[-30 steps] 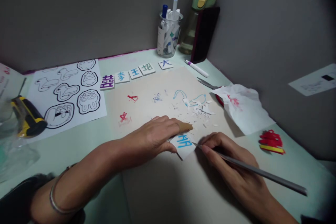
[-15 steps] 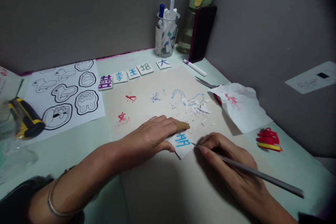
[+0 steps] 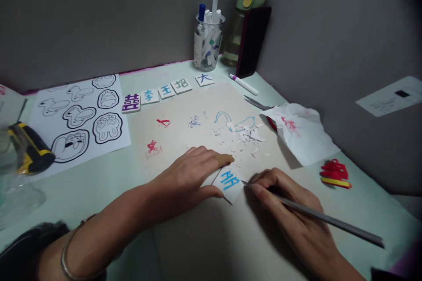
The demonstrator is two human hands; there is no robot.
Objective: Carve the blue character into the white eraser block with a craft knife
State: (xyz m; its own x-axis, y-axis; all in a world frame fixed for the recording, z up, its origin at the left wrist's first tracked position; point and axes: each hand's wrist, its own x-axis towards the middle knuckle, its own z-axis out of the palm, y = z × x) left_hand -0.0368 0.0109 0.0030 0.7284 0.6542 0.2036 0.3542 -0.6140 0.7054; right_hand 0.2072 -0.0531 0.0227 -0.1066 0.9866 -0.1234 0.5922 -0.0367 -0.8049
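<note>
My left hand (image 3: 189,175) pinches a small white carving block (image 3: 228,184) against the beige board (image 3: 184,228), with the thumb on the near side and the index finger on the far side. Blue character strokes mark the block's top. A tan wrap covers the index fingertip. In my right hand (image 3: 290,202) is a slim grey craft knife (image 3: 329,221), gripped like a pen. Its pointed blade is at the block's right corner; whether it cuts in, I cannot tell. White shavings (image 3: 249,134) lie on the board beyond the hands.
Marked white blocks (image 3: 166,91) line the board's back edge. Behind stand a cup of markers (image 3: 209,44), a green bottle (image 3: 231,48) and a phone (image 3: 255,41). Scissors (image 3: 255,102) lie partly under crumpled paper (image 3: 300,134). At left are a utility knife (image 3: 31,149) and printed sheet (image 3: 79,114).
The block has turned slightly and more of its marked face shows. My left thumb has shifted along its near side. The knife tip stays by the right corner.
</note>
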